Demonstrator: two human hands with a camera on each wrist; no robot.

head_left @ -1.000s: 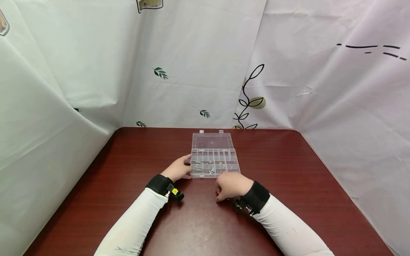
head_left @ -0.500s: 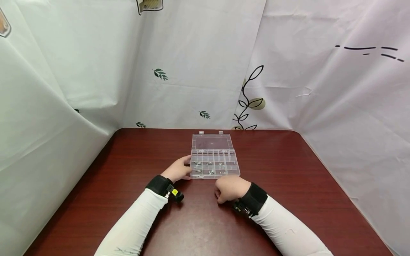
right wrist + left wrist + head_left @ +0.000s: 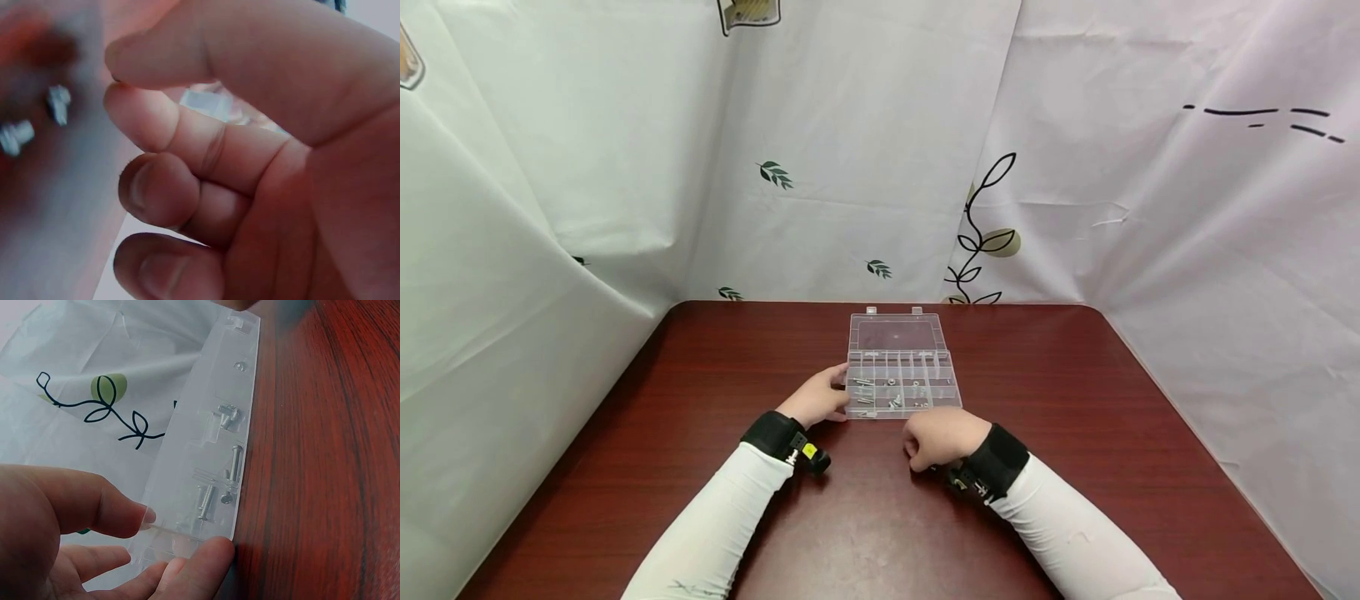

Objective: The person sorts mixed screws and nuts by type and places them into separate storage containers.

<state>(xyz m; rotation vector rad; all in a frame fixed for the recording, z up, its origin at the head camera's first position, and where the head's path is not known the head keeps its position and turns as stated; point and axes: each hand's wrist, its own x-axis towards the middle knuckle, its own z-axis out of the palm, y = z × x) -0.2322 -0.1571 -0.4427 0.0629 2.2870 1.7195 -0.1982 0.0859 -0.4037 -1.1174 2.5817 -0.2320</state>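
A clear plastic compartment box (image 3: 904,382) lies on the table with its lid folded back. My left hand (image 3: 814,398) grips its left end; in the left wrist view the thumb (image 3: 119,509) touches the rim and the other fingers lie along the wall. Screws (image 3: 206,500) and shorter metal fasteners (image 3: 226,415) show inside through the plastic. At the front right edge of the box is my right hand (image 3: 946,435), its fingers curled. In the right wrist view, thumb and forefinger (image 3: 140,115) meet at the tips. No object shows clearly between them.
Blurred metal pieces (image 3: 59,103) appear at the left of the right wrist view; whether they lie inside the box cannot be told. The dark red table (image 3: 760,333) reaches a patterned white curtain (image 3: 850,217) at the back and sides.
My right hand dipped slightly toward me half a second ago and is now a little farther forward again. My left hand and the box stay in place.
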